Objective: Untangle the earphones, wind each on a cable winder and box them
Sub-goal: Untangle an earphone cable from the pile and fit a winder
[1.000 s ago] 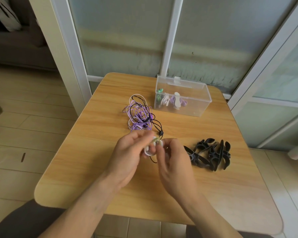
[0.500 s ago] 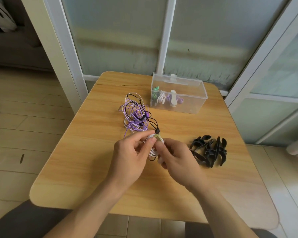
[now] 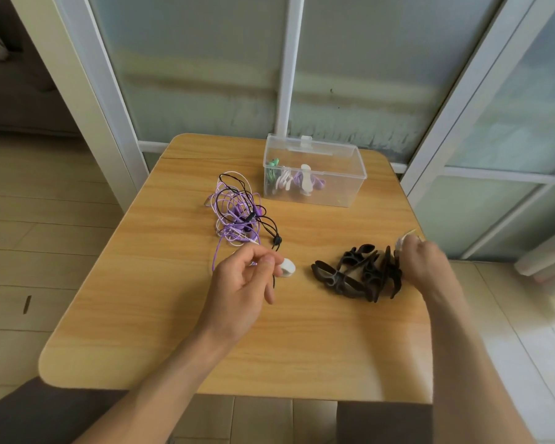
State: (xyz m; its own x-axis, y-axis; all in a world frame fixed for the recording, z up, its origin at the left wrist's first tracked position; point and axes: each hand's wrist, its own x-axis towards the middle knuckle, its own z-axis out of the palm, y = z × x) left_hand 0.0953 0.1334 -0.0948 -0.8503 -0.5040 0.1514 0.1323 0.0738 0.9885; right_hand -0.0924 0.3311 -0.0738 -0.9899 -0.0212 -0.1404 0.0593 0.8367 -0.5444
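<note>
Counter [image 3: 141,315] carries everything, both my hands over its near half. Clear box [image 3: 340,190] sits beyond and between the hands, lid up, wound sets already inside in green, white and purple. Earphone tangle [image 3: 237,213], purple and black cords with some pale strands, lies just beyond my left hand [image 3: 241,283]; its long axis runs away from me toward the far edge. Left hand is much the nearer to it, right is well apart. Black winder pile [image 3: 356,274] sits just left of my right hand [image 3: 426,264], touching or nearly touching the knuckles.

Left hand: thumb and forefinger pinch a small white loop [image 3: 287,267], looks like coiled white cable, other fingers loosely curled. A black cord from the tangle trails down under that hand.

Right hand: blurred, fingers curled, something pale at the tips, can't tell what it is or whether it's gripped.

My guess: next move is the right hand picking a winder out of the pile and carrying it left to the white loop.

No brands, labels or readable writing anywhere.
</note>
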